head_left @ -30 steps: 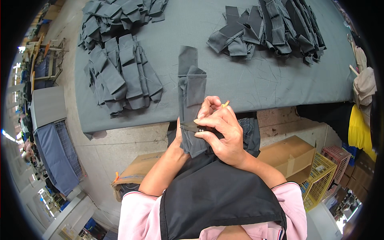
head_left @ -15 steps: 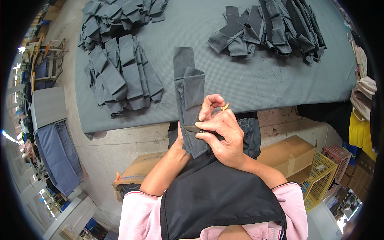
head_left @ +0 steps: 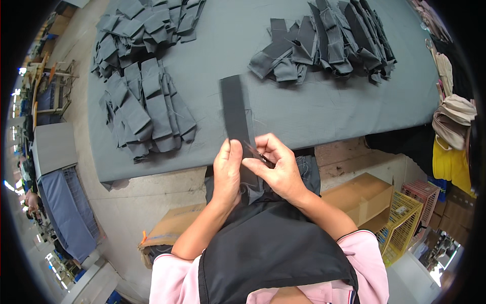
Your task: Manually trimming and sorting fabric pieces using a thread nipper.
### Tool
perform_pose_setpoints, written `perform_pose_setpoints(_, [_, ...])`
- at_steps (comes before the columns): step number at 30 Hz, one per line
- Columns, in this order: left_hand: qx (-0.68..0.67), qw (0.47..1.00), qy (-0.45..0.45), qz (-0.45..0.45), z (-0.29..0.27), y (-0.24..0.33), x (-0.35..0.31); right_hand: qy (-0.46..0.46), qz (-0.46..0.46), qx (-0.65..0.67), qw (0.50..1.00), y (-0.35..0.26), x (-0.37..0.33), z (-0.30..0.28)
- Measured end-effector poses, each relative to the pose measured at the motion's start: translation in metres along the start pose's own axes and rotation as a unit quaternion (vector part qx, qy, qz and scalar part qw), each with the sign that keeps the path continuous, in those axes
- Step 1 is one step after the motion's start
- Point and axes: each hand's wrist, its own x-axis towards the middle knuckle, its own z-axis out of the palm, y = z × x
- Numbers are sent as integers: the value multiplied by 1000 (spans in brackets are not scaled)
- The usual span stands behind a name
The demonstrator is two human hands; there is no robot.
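Fabric strip is what I have in hand: a long, narrow piece of dark grey cloth, flat and straight, with a fine woven grain and clean parallel edges. Its far end lies on the grey worktop, squared off; its near end hangs over the worktop's front edge and comes down to my lap, where a little frayed thread shows at the bottom.

My left hand lies on the strip's left side just past the worktop edge, thumb and fingers pressed together on the cloth. My right hand sits just beside it on the strip's right side, its grip pinched on small snips, whose dark blades point up and left and touch the strip's right edge.

On the worktop to the left I see a stack of folded grey pieces, with another heap behind it. At the far right lies a third pile, fanned out. Below the worktop stand a cardboard box and a yellow crate.
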Motion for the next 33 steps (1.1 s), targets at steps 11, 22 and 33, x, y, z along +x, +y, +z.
perform_pose_setpoints(11, [-140,978,-144,-61,-14,26,9,114,-173,-309,928,-26,-25,-29])
perform_pose_setpoints(22, [-133,971,-179,-88,-17,30,-1,99,-291,-421,853,-21,5,-34])
perform_pose_setpoints(33, [-121,969,-193,-97,-13,35,1,109,-282,-372,878,-18,2,-39])
